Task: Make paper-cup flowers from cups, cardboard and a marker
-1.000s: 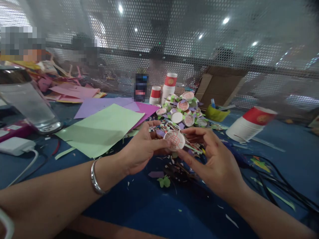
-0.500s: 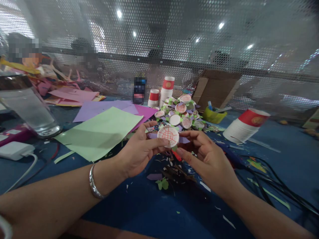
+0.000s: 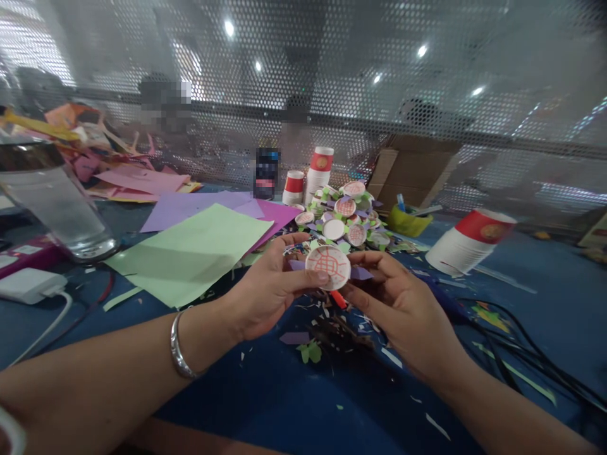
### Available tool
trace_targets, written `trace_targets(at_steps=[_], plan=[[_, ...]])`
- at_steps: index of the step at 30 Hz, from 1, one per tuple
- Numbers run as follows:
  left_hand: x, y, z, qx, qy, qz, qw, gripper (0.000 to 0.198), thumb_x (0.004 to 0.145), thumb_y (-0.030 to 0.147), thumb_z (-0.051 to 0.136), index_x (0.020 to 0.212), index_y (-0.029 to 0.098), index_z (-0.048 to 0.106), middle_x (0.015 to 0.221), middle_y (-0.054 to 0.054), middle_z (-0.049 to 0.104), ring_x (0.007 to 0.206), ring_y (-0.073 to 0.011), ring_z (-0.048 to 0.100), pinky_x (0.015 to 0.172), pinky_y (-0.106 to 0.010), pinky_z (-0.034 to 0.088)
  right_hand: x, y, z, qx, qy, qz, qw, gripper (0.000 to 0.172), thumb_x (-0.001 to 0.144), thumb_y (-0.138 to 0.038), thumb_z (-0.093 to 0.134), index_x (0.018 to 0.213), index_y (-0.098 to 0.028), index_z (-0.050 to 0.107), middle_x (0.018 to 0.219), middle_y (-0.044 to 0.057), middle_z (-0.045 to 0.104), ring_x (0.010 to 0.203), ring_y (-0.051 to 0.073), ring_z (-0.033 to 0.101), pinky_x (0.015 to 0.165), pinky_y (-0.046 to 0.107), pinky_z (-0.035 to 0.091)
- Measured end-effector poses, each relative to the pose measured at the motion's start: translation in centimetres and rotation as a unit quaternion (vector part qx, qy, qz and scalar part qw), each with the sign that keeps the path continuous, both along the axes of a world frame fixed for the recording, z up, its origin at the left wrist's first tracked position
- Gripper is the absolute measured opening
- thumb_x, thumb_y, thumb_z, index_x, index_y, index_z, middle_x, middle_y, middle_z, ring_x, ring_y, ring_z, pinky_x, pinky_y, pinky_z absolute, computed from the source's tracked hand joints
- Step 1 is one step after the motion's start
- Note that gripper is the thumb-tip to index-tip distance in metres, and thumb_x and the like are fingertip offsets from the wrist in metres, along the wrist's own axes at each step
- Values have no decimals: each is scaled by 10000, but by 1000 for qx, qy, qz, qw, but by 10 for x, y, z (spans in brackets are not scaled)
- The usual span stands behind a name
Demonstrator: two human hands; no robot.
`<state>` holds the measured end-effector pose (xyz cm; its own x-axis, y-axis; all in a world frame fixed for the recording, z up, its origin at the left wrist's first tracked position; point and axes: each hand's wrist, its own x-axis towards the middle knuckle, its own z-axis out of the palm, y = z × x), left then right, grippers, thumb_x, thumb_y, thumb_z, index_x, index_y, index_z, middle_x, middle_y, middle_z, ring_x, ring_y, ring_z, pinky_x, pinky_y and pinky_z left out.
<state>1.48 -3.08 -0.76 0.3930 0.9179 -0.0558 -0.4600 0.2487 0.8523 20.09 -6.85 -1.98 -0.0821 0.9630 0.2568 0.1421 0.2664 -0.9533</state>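
Observation:
My left hand (image 3: 265,291) and my right hand (image 3: 403,309) together hold a small round white paper disc (image 3: 328,265) with a red grid pattern, just above the blue table. Purple paper petals stick out from behind the disc. The left thumb presses on the disc's face and the right fingers pinch its lower right edge. A silver bracelet (image 3: 179,346) circles my left wrist. Behind the hands lies a heap of finished paper flowers (image 3: 346,215) made of similar discs with purple and green petals.
Green paper sheet (image 3: 194,249) and purple sheets (image 3: 199,205) lie left of centre. A glass jar (image 3: 52,202) and white charger (image 3: 26,285) stand far left. Red-and-white paper cups (image 3: 467,243) lie right; stacked cups (image 3: 318,169) stand behind. Black cables (image 3: 521,354) run right. Paper scraps litter the table (image 3: 303,404).
The disc was tilted and turned between my fingers, rising slightly then settling a little lower and to the right. Both hands stay on it.

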Motion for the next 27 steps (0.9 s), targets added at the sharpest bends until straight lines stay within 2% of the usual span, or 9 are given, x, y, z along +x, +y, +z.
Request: trace_targets(at_steps=[7, 12, 17, 22, 27], plan=[[-4, 2, -3, 37, 12, -22, 999, 640, 691, 16, 834, 1226, 163, 515, 1015, -60, 688, 901, -144, 656, 822, -260, 525, 3, -2, 1, -18, -17, 14, 1000, 151, 854, -329, 773, 947, -239, 695, 913, -5, 695, 882, 165, 657, 805, 272, 519], [-6, 3, -6, 76, 31, -40, 996, 548, 690, 95, 868, 1142, 166, 566, 1003, -52, 687, 909, -154, 646, 843, -284, 487, 6, -1, 5, -28, -43, 14, 999, 167, 824, -306, 779, 950, -250, 686, 927, -6, 683, 894, 181, 643, 825, 299, 511], [-9, 8, -6, 83, 50, -37, 995, 396, 690, 121, 865, 997, 160, 620, 935, -24, 687, 873, -134, 627, 855, -276, 446, 12, 1, 10, -48, -73, 23, 996, 145, 899, -330, 683, 1022, -254, 677, 974, 17, 716, 892, 199, 667, 814, 332, 527], [-13, 13, -6, 127, 159, -50, 978, 266, 742, 217, 830, 910, 164, 631, 858, -2, 657, 772, -122, 580, 754, -267, 417, 21, 4, 10, -57, -73, -6, 996, 194, 969, -418, 612, 1054, -271, 708, 1039, 27, 729, 875, 184, 673, 730, 289, 533], [-14, 15, -8, 184, 208, -69, 958, 211, 784, 271, 796, 891, 165, 648, 890, -9, 659, 822, -134, 576, 783, -277, 412, 26, 7, 1, -51, -37, 11, 998, 180, 980, -423, 620, 1041, -288, 723, 1075, 5, 713, 980, 172, 657, 830, 265, 522]])
